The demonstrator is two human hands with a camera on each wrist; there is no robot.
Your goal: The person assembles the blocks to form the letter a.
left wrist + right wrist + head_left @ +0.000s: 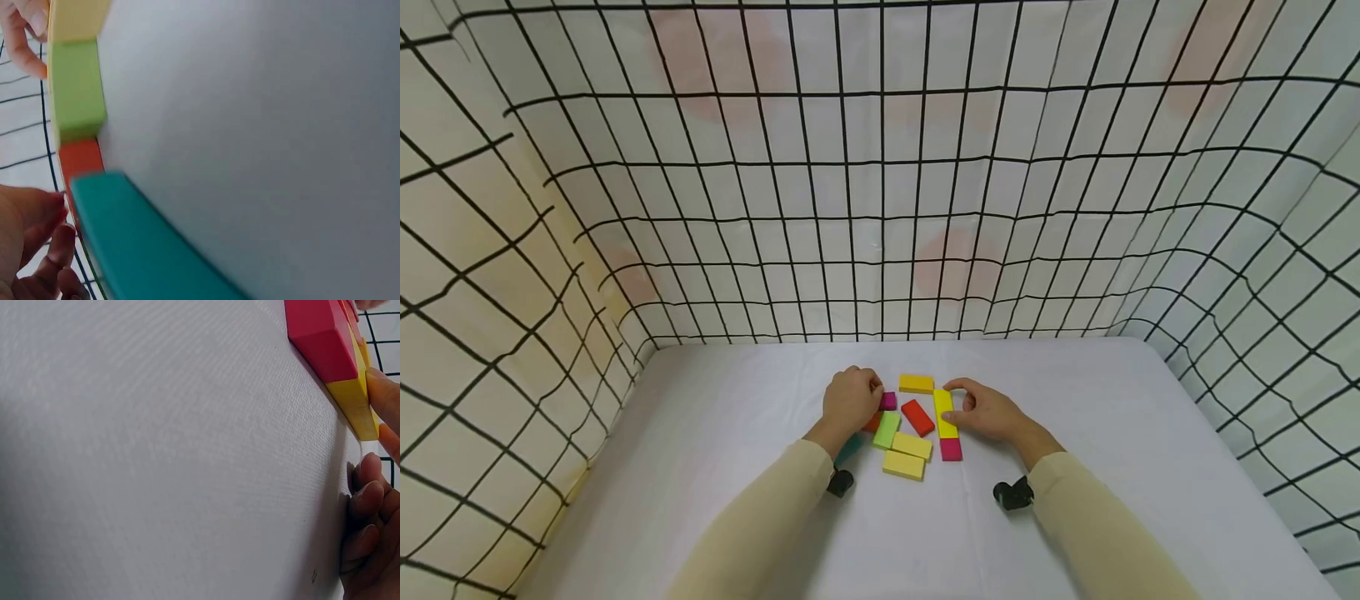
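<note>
My left hand [852, 398] bends over the left side of a cluster of blocks, thumb and forefinger pinching a magenta block [888, 401]. Partly under that hand lie a red-orange block [81, 158] and a teal block [848, 450]. On the right, my right hand [992, 412] pinches a bright yellow block [945, 414] between thumb and forefinger; its other fingers [365, 500] are curled beside it. A crimson block [951, 450] abuts the near end of the yellow one. Between the hands lies a tilted red block [917, 417].
A light green block [887, 430] and two pale yellow blocks [912, 445] lie on the near side of the cluster, with an orange-yellow block [916, 383] at its far side. White cloth covers the table [1075, 392]. Black wire mesh [880, 212] encloses the back and sides.
</note>
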